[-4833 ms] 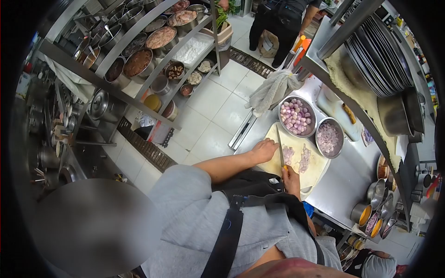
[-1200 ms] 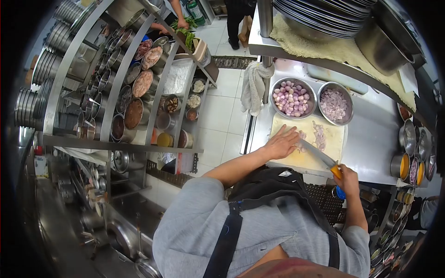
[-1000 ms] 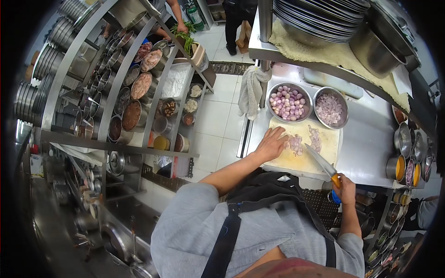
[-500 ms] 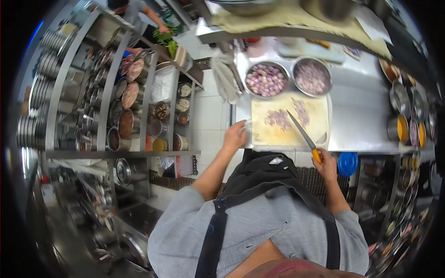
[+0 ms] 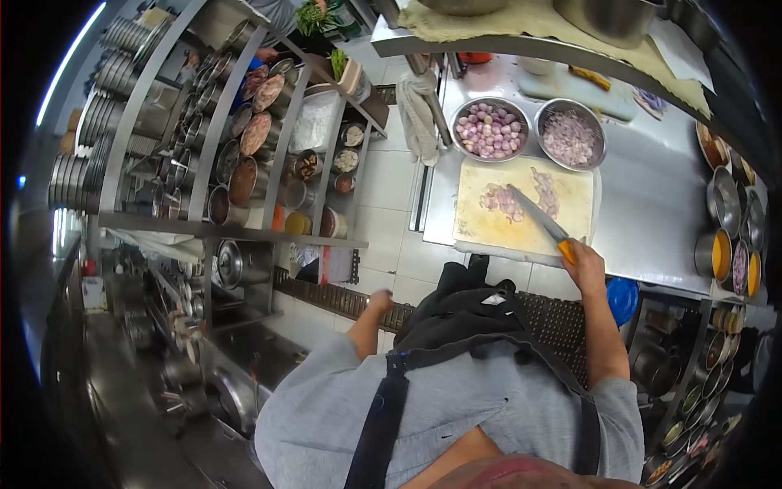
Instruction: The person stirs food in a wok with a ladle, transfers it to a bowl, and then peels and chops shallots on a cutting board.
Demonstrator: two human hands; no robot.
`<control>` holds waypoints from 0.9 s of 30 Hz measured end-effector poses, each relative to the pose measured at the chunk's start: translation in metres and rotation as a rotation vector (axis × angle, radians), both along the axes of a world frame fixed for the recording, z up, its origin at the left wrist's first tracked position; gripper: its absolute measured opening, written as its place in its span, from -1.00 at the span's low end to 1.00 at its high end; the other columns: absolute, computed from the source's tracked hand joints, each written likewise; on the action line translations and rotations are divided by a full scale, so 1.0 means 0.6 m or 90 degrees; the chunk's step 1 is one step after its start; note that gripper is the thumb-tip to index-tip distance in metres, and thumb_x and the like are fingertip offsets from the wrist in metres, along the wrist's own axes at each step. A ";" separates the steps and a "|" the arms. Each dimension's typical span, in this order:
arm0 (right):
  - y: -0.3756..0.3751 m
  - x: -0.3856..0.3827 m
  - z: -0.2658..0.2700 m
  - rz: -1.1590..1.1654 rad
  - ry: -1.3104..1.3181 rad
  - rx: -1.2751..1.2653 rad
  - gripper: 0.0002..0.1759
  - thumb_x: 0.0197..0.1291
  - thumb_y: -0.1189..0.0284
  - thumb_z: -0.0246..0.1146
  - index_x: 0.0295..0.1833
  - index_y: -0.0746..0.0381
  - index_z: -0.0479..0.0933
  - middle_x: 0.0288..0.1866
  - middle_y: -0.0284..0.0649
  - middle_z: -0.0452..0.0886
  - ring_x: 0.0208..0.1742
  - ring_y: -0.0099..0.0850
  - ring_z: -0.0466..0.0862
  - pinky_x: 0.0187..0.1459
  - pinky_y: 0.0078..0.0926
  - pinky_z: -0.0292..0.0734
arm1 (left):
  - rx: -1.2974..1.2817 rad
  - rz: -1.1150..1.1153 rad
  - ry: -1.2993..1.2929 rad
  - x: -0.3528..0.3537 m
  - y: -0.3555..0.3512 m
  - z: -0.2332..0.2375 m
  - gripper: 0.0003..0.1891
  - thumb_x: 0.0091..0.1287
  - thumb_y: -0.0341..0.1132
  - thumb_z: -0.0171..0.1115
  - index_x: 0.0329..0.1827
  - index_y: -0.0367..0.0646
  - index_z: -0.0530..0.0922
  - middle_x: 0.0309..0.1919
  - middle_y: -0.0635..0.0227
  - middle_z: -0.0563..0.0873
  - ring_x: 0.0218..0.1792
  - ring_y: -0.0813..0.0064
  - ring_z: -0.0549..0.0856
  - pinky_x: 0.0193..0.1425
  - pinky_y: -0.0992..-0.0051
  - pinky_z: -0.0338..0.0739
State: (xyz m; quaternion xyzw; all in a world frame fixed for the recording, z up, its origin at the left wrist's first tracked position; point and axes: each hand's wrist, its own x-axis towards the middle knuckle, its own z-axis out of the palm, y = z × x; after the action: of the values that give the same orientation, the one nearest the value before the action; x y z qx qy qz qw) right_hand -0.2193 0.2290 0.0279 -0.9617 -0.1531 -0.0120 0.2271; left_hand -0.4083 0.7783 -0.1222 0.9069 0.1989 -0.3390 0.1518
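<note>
Head view from above shows the person's right hand [image 5: 583,259] at the near edge of the steel bench [image 5: 652,213], its fingers [image 5: 577,247] wrapped closed around the orange handle of a knife [image 5: 539,224]. The blade runs up and to the left from the hand and lies low across a pale cutting board [image 5: 476,232]; its tip is right beside a small heap of chopped shallot [image 5: 497,200] on the left half of the board. A second, thinner strip of cut pieces [image 5: 545,181] lies just to the right of the blade, nearer the far edge. The left hand [image 5: 380,300] hangs down by the person's side over the tiled floor, well apart from the bench and touching nothing that can be seen; it is small and blurred, so I cannot tell whether it is open or curled. Behind the board, side by side, stand a steel bowl [image 5: 454,122] of whole peeled shallots [image 5: 489,130] and another steel bowl [image 5: 604,153] of minced shallot [image 5: 570,138]. A grey cloth [image 5: 417,106] hangs at the left end of the bench, and a blue lid [image 5: 623,298] sits below the bench edge, near the right forearm.
</note>
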 end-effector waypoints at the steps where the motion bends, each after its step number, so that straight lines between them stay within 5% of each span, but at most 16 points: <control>1: 0.015 0.014 0.002 0.000 0.018 0.001 -0.52 -0.01 0.41 0.44 0.09 0.18 0.54 -0.15 -0.08 0.66 -0.15 -0.04 0.66 -0.12 -0.15 0.60 | 0.032 -0.110 0.094 -0.033 0.008 -0.031 -0.65 0.16 -0.29 0.20 0.02 -0.13 0.68 -0.08 0.03 0.75 0.00 0.08 0.73 0.16 0.20 0.60; 3: 0.034 0.029 -0.002 0.012 -0.021 0.015 -0.52 -0.01 0.44 0.43 0.09 0.20 0.54 -0.13 -0.06 0.65 -0.12 -0.05 0.64 -0.07 -0.17 0.58 | 0.061 -0.211 0.185 -0.065 0.003 -0.036 -0.64 0.20 -0.23 0.21 0.03 -0.14 0.68 -0.08 0.02 0.75 0.00 0.09 0.73 0.16 0.21 0.60; 5: 0.057 0.043 -0.009 0.026 -0.067 0.028 -0.52 -0.01 0.47 0.43 0.09 0.23 0.54 -0.11 -0.05 0.65 -0.08 -0.06 0.63 -0.02 -0.19 0.57 | -0.127 0.197 0.184 -0.076 -0.026 0.019 -0.56 0.27 -0.06 0.17 0.03 -0.20 0.68 -0.06 0.01 0.75 0.01 0.08 0.73 0.15 0.20 0.60; 11: 0.160 -0.002 0.024 -0.081 -0.190 0.156 -0.69 0.10 0.51 0.39 -0.02 0.31 0.60 -0.13 -0.06 0.67 -0.10 -0.13 0.65 -0.03 -0.29 0.55 | -0.184 0.099 0.093 -0.017 0.008 -0.045 -0.42 0.32 0.14 0.12 0.12 -0.18 0.66 0.01 -0.04 0.72 0.13 0.01 0.67 0.25 0.24 0.51; 14: 0.281 -0.009 0.107 -0.115 0.040 0.373 -0.79 0.12 0.53 0.38 -0.11 0.34 0.62 -0.25 -0.09 0.69 -0.23 -0.15 0.68 -0.13 -0.37 0.58 | -0.252 0.115 0.086 0.072 0.021 0.014 -0.39 0.27 0.18 0.18 0.15 -0.16 0.65 0.03 -0.03 0.72 0.10 0.04 0.68 0.22 0.26 0.53; 18: 0.457 0.024 0.354 0.324 -0.134 0.559 -0.81 0.08 0.62 0.34 -0.14 0.35 0.62 -0.36 -0.09 0.69 -0.39 -0.24 0.71 -0.35 -0.40 0.60 | -0.333 0.130 0.087 0.159 0.103 0.036 -0.36 0.18 0.14 0.33 0.20 -0.12 0.63 -0.04 0.05 0.76 -0.08 0.19 0.76 -0.04 0.32 0.66; 21: 0.586 0.064 0.513 0.666 -0.323 0.667 -0.78 0.10 0.52 0.37 -0.10 0.28 0.66 -0.18 -0.09 0.69 -0.40 -0.30 0.69 -0.49 -0.52 0.55 | -0.285 0.105 0.068 0.208 0.222 -0.009 -0.37 0.19 0.05 0.37 0.28 -0.06 0.57 -0.20 0.15 0.80 -0.28 0.31 0.77 -0.25 0.34 0.69; 23: 0.669 0.057 0.562 0.667 -0.440 0.610 -0.73 0.22 0.41 0.29 0.04 0.16 0.58 -0.21 -0.12 0.69 -0.41 -0.31 0.70 -0.53 -0.49 0.59 | -0.230 0.101 0.054 0.235 0.311 -0.009 -0.38 0.20 0.01 0.37 0.27 -0.12 0.56 -0.24 0.16 0.80 -0.31 0.37 0.77 -0.31 0.37 0.69; 24: 0.709 0.062 0.571 0.681 -0.474 0.596 -0.70 0.21 0.40 0.29 0.06 0.20 0.59 -0.21 -0.13 0.68 -0.41 -0.34 0.69 -0.54 -0.50 0.58 | -0.238 0.004 -0.031 0.226 0.392 -0.087 -0.42 0.19 -0.03 0.38 0.23 -0.16 0.59 -0.25 0.19 0.79 -0.38 0.41 0.75 -0.39 0.38 0.66; 25: 0.751 0.065 0.572 0.670 -0.462 0.599 -0.70 0.21 0.40 0.29 0.06 0.20 0.59 -0.21 -0.13 0.68 -0.41 -0.34 0.69 -0.54 -0.50 0.58 | -0.285 0.221 -0.084 0.220 0.429 -0.092 -0.50 0.21 -0.11 0.37 0.18 -0.17 0.62 -0.28 0.23 0.78 -0.44 0.45 0.72 -0.46 0.40 0.59; 27: 0.815 0.069 0.575 0.590 -0.426 0.688 -0.75 0.12 0.44 0.35 -0.07 0.22 0.61 -0.31 -0.19 0.61 -0.45 -0.39 0.64 -0.57 -0.56 0.48 | -0.204 0.222 -0.127 0.210 0.510 -0.114 -0.58 0.23 -0.18 0.34 0.13 -0.17 0.64 -0.32 0.27 0.77 -0.47 0.47 0.70 -0.51 0.44 0.52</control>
State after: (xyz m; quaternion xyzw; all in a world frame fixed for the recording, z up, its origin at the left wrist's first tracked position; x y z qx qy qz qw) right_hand -0.1777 0.7180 0.3727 -0.5014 -0.5718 -0.2780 0.5868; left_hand -0.2821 1.0843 -0.1904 0.8522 0.2803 -0.2436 0.3687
